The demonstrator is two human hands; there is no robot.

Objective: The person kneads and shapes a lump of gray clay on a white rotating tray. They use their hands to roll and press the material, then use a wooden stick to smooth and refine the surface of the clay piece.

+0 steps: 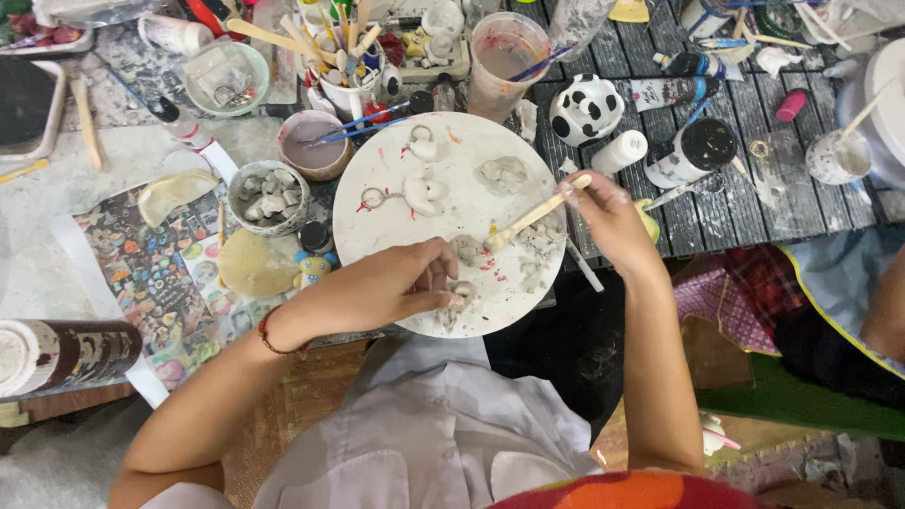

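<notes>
Pressing fingertips together on a small grey clay piece [459,294], the left hand [396,283] rests at the near edge of the round white board [377,226]. The right hand [603,212] pinches a wooden stick [533,219], its tip touching clay just beside that piece. A cow-patterned figurine [584,108] stands behind the board.

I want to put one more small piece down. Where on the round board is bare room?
The round white board is bare at its left edge, below the keyring piece. Its upper right, beyond the grey clay lump, is free too. Near the left hand and stick it is crowded.
</notes>
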